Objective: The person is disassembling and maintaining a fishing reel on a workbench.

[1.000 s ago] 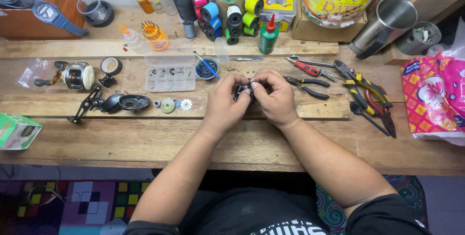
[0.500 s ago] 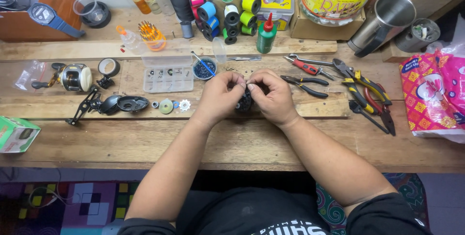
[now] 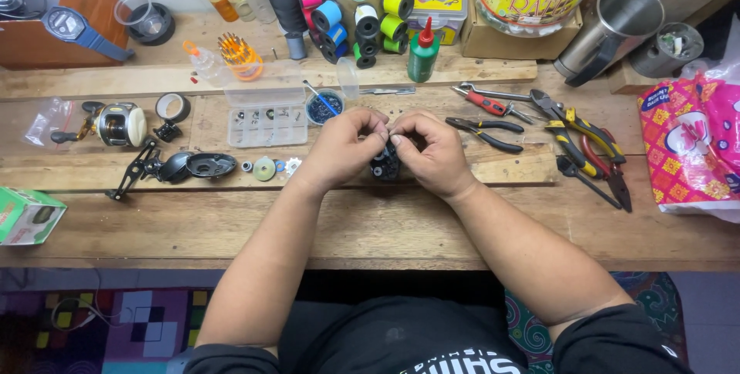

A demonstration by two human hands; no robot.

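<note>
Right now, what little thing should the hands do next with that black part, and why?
Probably keep it pinched and finish seating the tiny bit. Both hands, left and right, have a grip on the black part just above the bench, fingertips meeting on top. Other small parts wait in the clear tray.

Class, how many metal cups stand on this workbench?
2: a tall steel mug with a handle, back right, and a shorter cup just right of it. Others could hide behind clutter.
</note>
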